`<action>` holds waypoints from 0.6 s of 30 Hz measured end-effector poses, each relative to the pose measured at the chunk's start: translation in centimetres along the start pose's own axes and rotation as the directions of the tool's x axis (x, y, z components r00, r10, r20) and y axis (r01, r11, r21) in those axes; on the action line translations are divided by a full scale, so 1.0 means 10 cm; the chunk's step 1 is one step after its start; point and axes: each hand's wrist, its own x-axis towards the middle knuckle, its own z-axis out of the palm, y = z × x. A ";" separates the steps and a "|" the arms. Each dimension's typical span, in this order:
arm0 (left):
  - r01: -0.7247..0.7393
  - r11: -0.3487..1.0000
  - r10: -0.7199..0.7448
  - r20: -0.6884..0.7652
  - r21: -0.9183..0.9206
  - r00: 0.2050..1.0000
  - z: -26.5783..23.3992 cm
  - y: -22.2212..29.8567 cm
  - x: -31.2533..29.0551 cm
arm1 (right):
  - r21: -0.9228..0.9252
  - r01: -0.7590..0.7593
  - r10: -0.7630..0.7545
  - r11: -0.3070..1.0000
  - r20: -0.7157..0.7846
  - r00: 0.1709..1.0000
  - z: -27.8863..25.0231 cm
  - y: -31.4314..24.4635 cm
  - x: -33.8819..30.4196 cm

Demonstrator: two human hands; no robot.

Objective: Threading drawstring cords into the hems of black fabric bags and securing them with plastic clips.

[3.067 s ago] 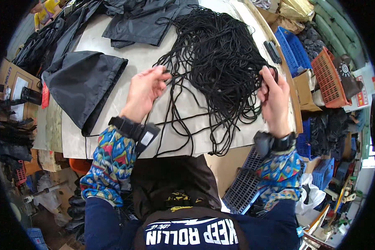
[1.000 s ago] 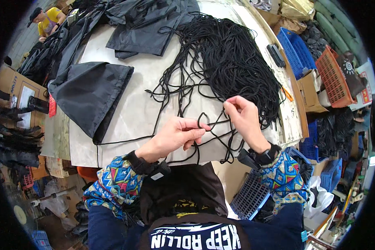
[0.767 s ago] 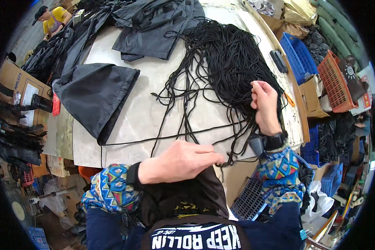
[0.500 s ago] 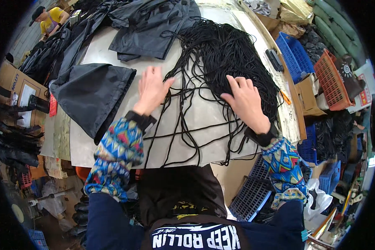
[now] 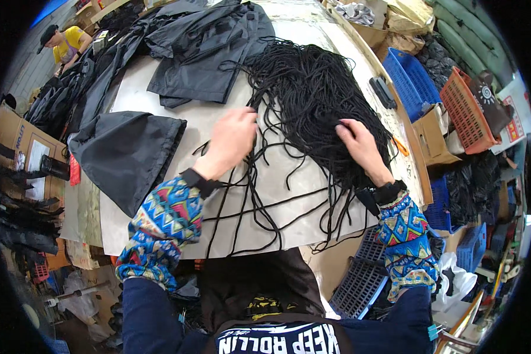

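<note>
Both hands were reaching into the pile of black cords at the table's far right, left hand loosely curled over loose strands, right hand spread flat; light, limp, tangle-prone, they seemed best pinched singly.

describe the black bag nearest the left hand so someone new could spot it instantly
Start at the pale worktable that fills the middle of the view, then go to its left edge, left of the left hand. The black fabric bag lies flat there by itself, a wide gathered edge facing the hand. Unlike the heaped black garments farther up and the tangled black cords, it is one smooth separate piece.
</note>
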 end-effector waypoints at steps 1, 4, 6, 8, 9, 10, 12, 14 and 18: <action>-0.077 0.992 0.082 0.053 -0.101 0.995 0.11 0.10 0.06 | -0.021 0.045 -0.044 0.999 0.034 0.998 0.01 -0.02 0.00; -0.150 0.978 0.184 0.254 -0.147 0.950 0.18 0.10 0.20 | -0.066 0.065 -0.062 0.996 0.053 0.997 -0.07 0.05 0.04; -0.129 0.992 0.118 0.422 -0.001 0.899 0.02 0.03 0.23 | -0.124 0.021 -0.019 0.992 0.018 1.000 -0.13 0.17 0.08; -0.044 0.998 0.005 0.650 0.045 0.760 -0.13 -0.16 0.24 | -0.115 -0.001 0.002 0.993 0.013 1.000 -0.13 0.22 0.11; -0.046 0.998 0.008 0.656 0.041 0.755 -0.17 -0.17 0.24 | -0.117 -0.027 0.028 0.993 0.006 1.000 -0.13 0.23 0.12; -0.048 0.997 -0.003 0.650 0.061 0.760 -0.21 -0.16 0.24 | -0.119 -0.055 0.055 0.991 -0.001 0.998 -0.13 0.25 0.13; -0.045 0.995 -0.019 0.643 0.083 0.766 -0.18 -0.10 0.22 | -0.109 -0.070 0.072 0.992 0.011 0.997 -0.11 0.31 0.17; 0.000 0.996 0.022 0.240 -0.089 0.970 0.07 0.10 0.21 | -0.083 -0.125 0.128 0.989 0.033 0.991 -0.07 0.23 0.21; -0.267 0.932 0.329 0.264 -0.245 0.907 0.30 0.63 0.31 | -0.123 -0.108 0.114 0.987 0.051 0.992 -0.08 0.23 0.18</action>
